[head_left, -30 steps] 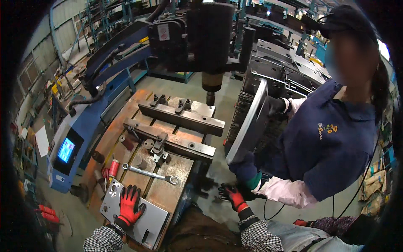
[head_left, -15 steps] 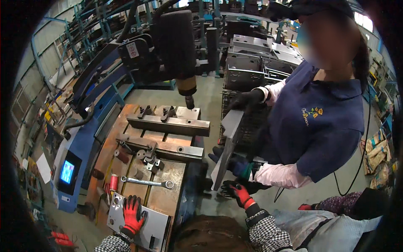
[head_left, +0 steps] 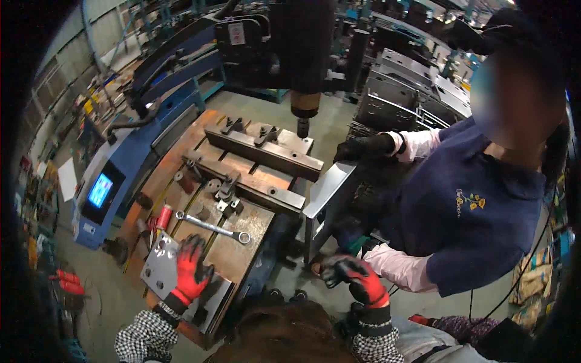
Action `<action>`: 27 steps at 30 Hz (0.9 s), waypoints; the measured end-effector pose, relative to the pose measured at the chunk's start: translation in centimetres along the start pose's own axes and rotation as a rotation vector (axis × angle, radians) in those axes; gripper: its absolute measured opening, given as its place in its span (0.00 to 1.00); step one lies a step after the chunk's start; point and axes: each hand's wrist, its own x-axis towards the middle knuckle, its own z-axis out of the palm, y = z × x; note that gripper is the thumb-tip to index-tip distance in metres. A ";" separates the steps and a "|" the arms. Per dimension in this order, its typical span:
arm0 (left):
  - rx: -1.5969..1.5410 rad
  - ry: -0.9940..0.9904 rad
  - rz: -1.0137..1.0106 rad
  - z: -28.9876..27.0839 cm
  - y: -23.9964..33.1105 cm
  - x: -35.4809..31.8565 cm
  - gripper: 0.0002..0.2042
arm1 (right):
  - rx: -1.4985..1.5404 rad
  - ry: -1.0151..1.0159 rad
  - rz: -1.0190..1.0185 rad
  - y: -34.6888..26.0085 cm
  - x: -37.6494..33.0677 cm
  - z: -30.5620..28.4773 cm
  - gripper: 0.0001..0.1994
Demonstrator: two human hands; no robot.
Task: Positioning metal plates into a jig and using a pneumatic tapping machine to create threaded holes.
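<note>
My left hand (head_left: 192,272), in a red and black glove, rests with fingers spread on a flat grey metal plate (head_left: 160,263) with round holes. The plate lies at the near end of the machine table (head_left: 257,227). My right hand (head_left: 357,277), gloved alike, is raised with fingers loosely bent; I see nothing in it. Just left of its fingertips is the lower end of a bent grey metal panel (head_left: 330,190). A co-worker facing me holds that panel upright, one black-gloved hand (head_left: 366,147) at its top. The co-worker's lower hand is partly hidden behind the panel.
Two steel bars (head_left: 266,151) are clamped across the table. A double-ended ring wrench (head_left: 213,227) and a red spool-like cylinder (head_left: 164,216) lie nearer me. The drill spindle (head_left: 303,124) hangs above. A blue control box with a lit screen (head_left: 100,190) stands left; stacked metal parts (head_left: 393,97) stand behind.
My view has shifted, so the table sits further right and higher. The panel has turned, showing more of its bent face. My right hand's fingers, stretched toward it before, are now bent.
</note>
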 end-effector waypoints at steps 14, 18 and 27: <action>0.122 -0.026 -0.120 -1.5 -2.9 -7.3 0.47 | 0.416 -0.528 0.568 -10.5 12.4 -7.1 0.23; 0.142 -0.101 -0.193 -1.7 -7.4 -9.0 0.48 | 0.308 -0.581 0.379 -9.4 12.3 -1.6 0.25; 0.081 -0.179 -0.090 0.8 -16.9 -6.3 0.47 | 0.648 -0.433 0.910 -3.5 8.7 9.7 0.24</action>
